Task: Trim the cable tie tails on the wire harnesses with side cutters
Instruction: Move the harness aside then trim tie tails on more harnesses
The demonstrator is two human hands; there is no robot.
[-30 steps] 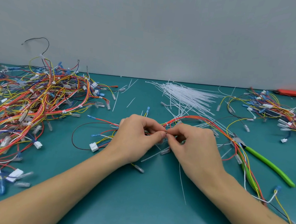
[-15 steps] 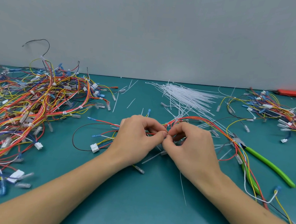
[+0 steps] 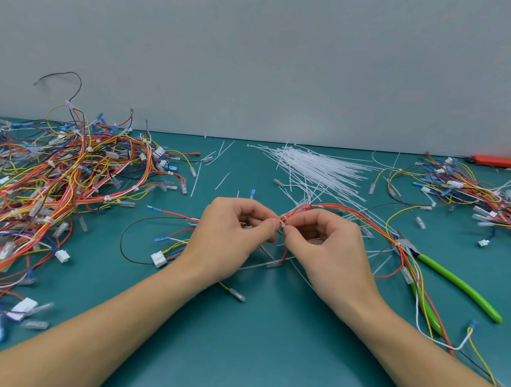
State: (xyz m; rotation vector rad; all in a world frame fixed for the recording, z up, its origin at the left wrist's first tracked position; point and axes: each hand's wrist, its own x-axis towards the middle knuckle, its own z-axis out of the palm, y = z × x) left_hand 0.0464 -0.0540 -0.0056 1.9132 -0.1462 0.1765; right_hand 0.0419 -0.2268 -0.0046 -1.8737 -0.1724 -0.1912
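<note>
Two piles of wire harnesses lie on the green table [image 3: 262,365]: a big pile [image 3: 44,198] on the left side and a smaller pile [image 3: 481,196] at the far right, and I cannot tell from here which one is already finished. Many of the harnesses on the left show small white ties with no long tail, and short white cut pieces [image 3: 198,178] lie scattered on the table, so I judge that a part of the work is done. One harness [image 3: 355,217] is between the hands now, and its wires run to the right over the side cutters [image 3: 446,274], which lie untouched on the table with their green handles, just beside the right forearm. A bundle of unused white cable ties [image 3: 322,171] lies behind the hands. The left hand [image 3: 228,237] and the right hand [image 3: 330,250] meet at the middle of this harness, and both have the fingers curled. The thumb and first finger of each hand are pressed together on the red wires at a small white cable tie [image 3: 282,225]; the fingertips of the two hands almost touch. It seems the tie is being closed, so the trimming of its tail is not yet done, and the cutters must be picked up for it.
</note>
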